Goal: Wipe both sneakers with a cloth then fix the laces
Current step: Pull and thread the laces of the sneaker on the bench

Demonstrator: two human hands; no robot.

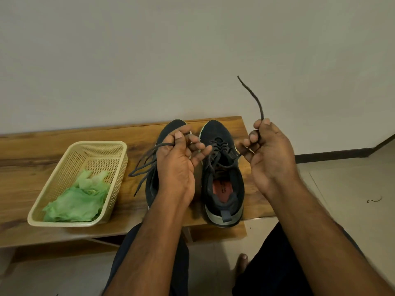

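Hands (271,154) on dark frayed laces (255,99)

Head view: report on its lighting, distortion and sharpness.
Head view: dim, even, slightly greenish light, no glare; soft shadows under the right sneaker and basket. Wide-angle distortion bows the wooden bench edge and stretches the forearms at the bottom. Mostly sharp; the lace end above the right hand looks slightly soft, as do the left hand fingertips.
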